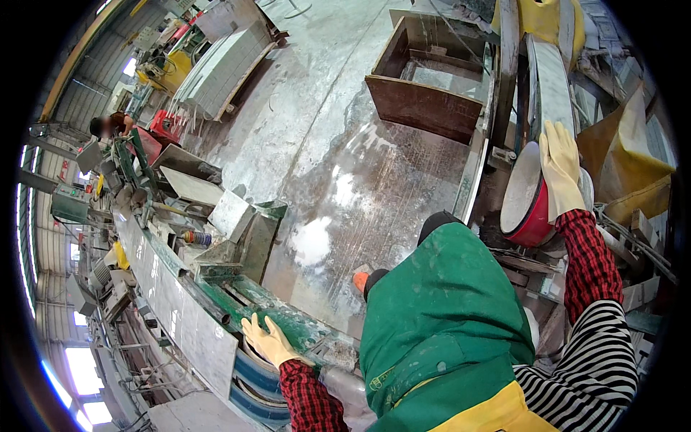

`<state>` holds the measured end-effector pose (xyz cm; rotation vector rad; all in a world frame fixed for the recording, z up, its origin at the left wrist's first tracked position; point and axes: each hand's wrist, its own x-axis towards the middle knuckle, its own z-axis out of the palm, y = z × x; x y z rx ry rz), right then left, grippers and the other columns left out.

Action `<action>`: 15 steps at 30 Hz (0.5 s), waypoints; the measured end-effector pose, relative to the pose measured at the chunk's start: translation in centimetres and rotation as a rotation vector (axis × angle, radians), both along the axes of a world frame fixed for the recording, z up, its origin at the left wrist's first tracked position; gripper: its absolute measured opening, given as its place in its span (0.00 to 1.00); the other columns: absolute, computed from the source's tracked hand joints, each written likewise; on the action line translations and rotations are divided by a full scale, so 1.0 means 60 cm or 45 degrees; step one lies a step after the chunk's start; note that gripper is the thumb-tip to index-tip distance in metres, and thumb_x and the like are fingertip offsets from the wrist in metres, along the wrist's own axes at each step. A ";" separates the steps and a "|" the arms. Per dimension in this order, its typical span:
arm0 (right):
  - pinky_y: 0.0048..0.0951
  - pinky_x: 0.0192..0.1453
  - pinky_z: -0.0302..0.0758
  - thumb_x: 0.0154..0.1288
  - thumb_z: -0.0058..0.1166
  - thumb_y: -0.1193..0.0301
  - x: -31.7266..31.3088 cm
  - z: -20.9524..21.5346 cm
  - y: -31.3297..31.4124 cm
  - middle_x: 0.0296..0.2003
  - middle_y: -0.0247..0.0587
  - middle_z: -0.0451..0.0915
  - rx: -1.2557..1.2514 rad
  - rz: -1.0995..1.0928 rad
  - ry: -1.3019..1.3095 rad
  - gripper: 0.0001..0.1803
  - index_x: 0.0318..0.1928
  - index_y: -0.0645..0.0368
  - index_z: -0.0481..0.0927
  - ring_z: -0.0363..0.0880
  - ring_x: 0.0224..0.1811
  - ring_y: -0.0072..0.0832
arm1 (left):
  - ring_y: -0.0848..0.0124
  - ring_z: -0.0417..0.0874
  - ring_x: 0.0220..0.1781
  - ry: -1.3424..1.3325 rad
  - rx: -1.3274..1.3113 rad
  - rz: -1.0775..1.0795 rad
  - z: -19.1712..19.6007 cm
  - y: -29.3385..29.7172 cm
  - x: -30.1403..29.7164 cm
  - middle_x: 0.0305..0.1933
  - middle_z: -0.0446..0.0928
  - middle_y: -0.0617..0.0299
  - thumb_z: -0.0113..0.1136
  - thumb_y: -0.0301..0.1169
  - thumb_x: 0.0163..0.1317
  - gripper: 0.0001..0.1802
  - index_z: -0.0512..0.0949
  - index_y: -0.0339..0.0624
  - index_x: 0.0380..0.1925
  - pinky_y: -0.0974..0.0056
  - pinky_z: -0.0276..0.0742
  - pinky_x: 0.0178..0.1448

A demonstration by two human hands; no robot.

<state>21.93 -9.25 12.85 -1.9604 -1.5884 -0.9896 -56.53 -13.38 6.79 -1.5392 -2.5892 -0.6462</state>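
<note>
My left hand (270, 342), in a cream rubber glove, hangs at the lower middle with its fingers apart and nothing in them. It is beside a long grey stone slab (191, 317) and blue curved bands (258, 378), over a green metal machine frame (248, 295); I cannot tell whether it touches them. My right hand (561, 169), gloved alike, is open with its fingers stretched out. It lies over or against a red-sided round thing with a pale flat face (522, 194). Just beyond its fingertips stand narrow pale marbled slabs (551, 90).
A brown open-topped box (428, 108) stands on the wet floor (331, 187), ahead of my green apron (439, 309). Stacked slabs (223, 72) rest at the far left. A person (115, 124) is beside machinery beyond. Yellow sheeting (626, 158) and loose pieces crowd the right.
</note>
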 end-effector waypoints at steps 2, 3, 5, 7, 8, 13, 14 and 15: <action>0.48 0.60 0.79 0.78 0.61 0.68 -0.004 -0.001 -0.003 0.49 0.51 0.83 0.005 0.000 0.000 0.17 0.61 0.63 0.84 0.83 0.53 0.50 | 0.50 0.63 0.90 -0.017 -0.010 0.009 0.007 -0.001 0.007 0.87 0.67 0.46 0.68 0.32 0.77 0.23 0.82 0.44 0.69 0.49 0.56 0.92; 0.48 0.60 0.79 0.78 0.61 0.69 -0.005 -0.001 -0.004 0.50 0.51 0.83 0.006 0.002 0.004 0.17 0.62 0.63 0.84 0.83 0.54 0.50 | 0.50 0.63 0.90 -0.028 -0.013 0.016 0.011 -0.001 0.011 0.87 0.67 0.45 0.68 0.32 0.77 0.23 0.82 0.44 0.69 0.49 0.56 0.92; 0.48 0.61 0.79 0.79 0.61 0.69 -0.009 0.000 -0.006 0.51 0.50 0.84 0.014 0.007 0.007 0.17 0.62 0.63 0.84 0.83 0.54 0.51 | 0.49 0.63 0.90 -0.054 0.000 0.014 0.015 -0.001 0.016 0.87 0.67 0.45 0.68 0.32 0.77 0.23 0.82 0.44 0.69 0.49 0.55 0.92; 0.48 0.62 0.79 0.79 0.61 0.69 -0.013 0.000 -0.008 0.51 0.50 0.84 0.027 0.015 0.004 0.17 0.62 0.62 0.84 0.83 0.55 0.51 | 0.49 0.62 0.90 -0.031 -0.021 0.023 0.015 0.000 0.016 0.87 0.67 0.45 0.68 0.32 0.77 0.22 0.82 0.44 0.69 0.49 0.55 0.92; 0.48 0.62 0.79 0.79 0.61 0.69 -0.016 0.001 -0.009 0.52 0.50 0.84 0.017 0.009 0.014 0.17 0.62 0.62 0.84 0.83 0.55 0.51 | 0.48 0.62 0.90 -0.030 -0.010 0.016 0.015 0.001 0.015 0.87 0.67 0.45 0.68 0.31 0.77 0.22 0.82 0.44 0.69 0.49 0.55 0.92; 0.49 0.62 0.79 0.78 0.61 0.69 -0.030 0.003 -0.017 0.53 0.51 0.84 0.037 0.009 -0.022 0.17 0.61 0.63 0.84 0.83 0.55 0.52 | 0.49 0.62 0.91 -0.072 0.025 0.004 0.007 0.000 0.008 0.87 0.67 0.44 0.68 0.31 0.77 0.22 0.82 0.44 0.69 0.49 0.55 0.92; 0.49 0.63 0.79 0.78 0.61 0.69 -0.033 0.004 -0.018 0.53 0.52 0.84 0.026 0.005 -0.012 0.17 0.61 0.63 0.84 0.83 0.55 0.52 | 0.49 0.62 0.91 -0.124 0.042 0.015 0.006 0.000 0.008 0.87 0.67 0.44 0.68 0.30 0.77 0.22 0.82 0.45 0.69 0.49 0.55 0.92; 0.49 0.63 0.79 0.78 0.61 0.69 -0.035 0.005 -0.019 0.53 0.52 0.84 0.014 0.003 -0.002 0.17 0.61 0.63 0.84 0.83 0.56 0.52 | 0.49 0.62 0.90 -0.098 0.040 0.007 0.005 -0.001 0.007 0.87 0.67 0.44 0.68 0.30 0.77 0.23 0.82 0.45 0.69 0.49 0.55 0.92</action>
